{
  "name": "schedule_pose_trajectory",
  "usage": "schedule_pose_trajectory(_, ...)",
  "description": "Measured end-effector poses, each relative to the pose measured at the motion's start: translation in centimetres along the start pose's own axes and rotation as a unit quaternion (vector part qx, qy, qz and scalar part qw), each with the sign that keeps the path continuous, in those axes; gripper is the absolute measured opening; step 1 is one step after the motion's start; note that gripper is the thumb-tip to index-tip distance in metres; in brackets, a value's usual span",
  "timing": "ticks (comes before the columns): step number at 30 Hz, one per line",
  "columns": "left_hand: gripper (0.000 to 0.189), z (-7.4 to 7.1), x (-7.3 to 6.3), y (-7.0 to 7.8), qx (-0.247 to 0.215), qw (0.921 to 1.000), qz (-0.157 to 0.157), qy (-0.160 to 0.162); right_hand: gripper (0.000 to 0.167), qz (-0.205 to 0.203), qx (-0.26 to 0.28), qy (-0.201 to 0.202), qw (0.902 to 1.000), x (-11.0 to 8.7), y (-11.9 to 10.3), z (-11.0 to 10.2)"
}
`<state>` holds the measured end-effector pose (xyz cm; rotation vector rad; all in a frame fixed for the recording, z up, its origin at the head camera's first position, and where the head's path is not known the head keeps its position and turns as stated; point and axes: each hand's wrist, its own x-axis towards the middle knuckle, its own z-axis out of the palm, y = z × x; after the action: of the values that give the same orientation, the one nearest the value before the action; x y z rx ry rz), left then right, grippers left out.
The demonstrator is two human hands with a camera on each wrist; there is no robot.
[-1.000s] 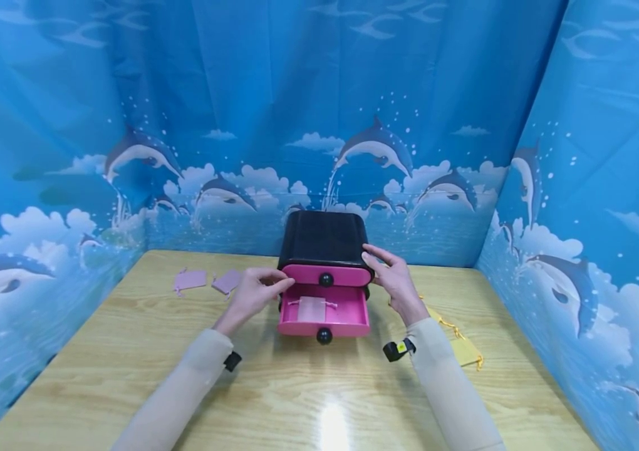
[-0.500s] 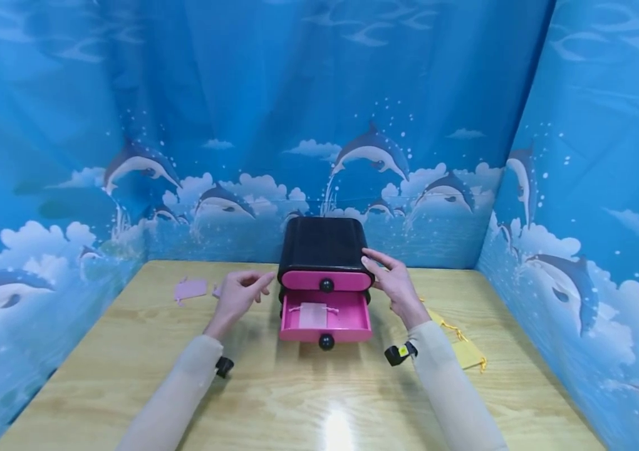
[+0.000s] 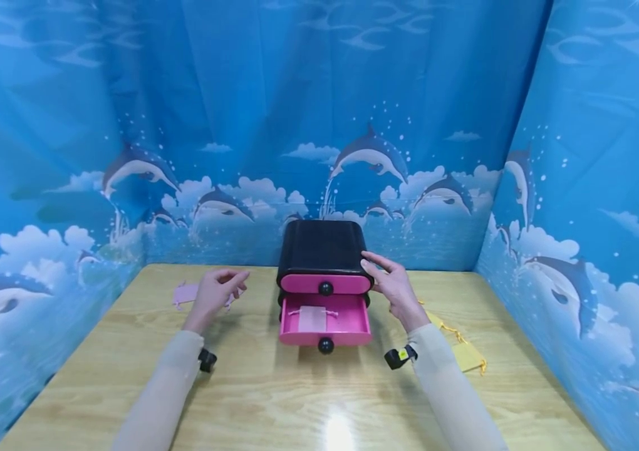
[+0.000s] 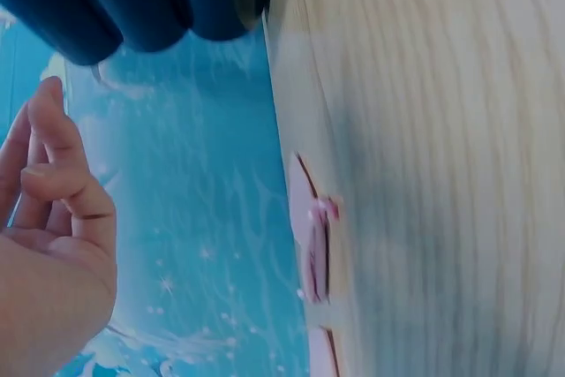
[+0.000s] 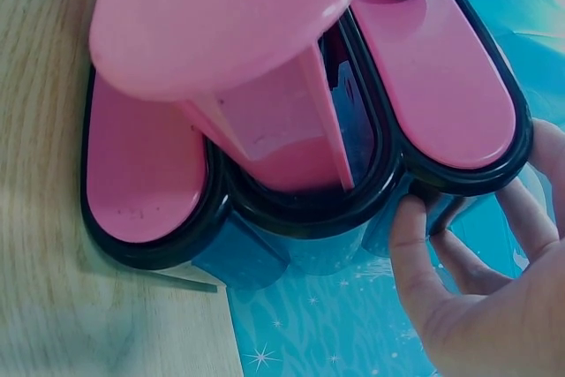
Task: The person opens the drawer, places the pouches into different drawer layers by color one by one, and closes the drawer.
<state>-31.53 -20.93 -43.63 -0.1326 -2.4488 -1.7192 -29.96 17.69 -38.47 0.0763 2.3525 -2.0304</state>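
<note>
From the pulled-out drawer [image 3: 302, 339], the left hand [image 3: 215, 294] has been drawn back towards the purple bags [image 3: 187, 293] on the table [image 3: 274, 401]; its grip is loosely bent, with nothing held. 1 pale bag [image 3: 312, 319] is left lying in the drawer, so that hand seems freed. The chest [image 3: 324, 246] is held at its upper right side by the right hand [image 3: 395, 289], fingers bent round the edge.

Booth-like workspace: dolphin-print cloth backdrop [image 3: 263, 94], wooden table [image 3: 274, 401].

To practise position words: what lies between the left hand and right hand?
The head view shows the drawer unit there, a pale pouch in its open drawer.
</note>
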Motion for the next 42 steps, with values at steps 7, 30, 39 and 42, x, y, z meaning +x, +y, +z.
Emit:
schedule_pose_trajectory(7,0.051,-1.7,0.8,-1.2,0.025,0.9994,-0.015,-0.017,0.049,-0.001,0.001,-0.004,1.0000,0.2,0.2,0.0)
schedule_pose_trajectory(30,0.037,-3.6,2.3,-4.0,0.104,0.9855,-0.110,-0.077,0.047,-0.001,0.002,-0.003,1.0000,0.2,0.0,-0.1)
schedule_pose_trajectory(39,0.038,-3.6,2.0,-4.2,0.128,0.9759,-0.139,-0.110,0.047,-0.001,0.001,-0.003,1.0000,0.1,-0.1,0.0)
schedule_pose_trajectory(42,0.037,-3.5,2.0,-4.4,0.126,0.9755,-0.137,-0.118,0.047,0.002,0.000,-0.003,1.0000,0.1,-0.1,0.0)
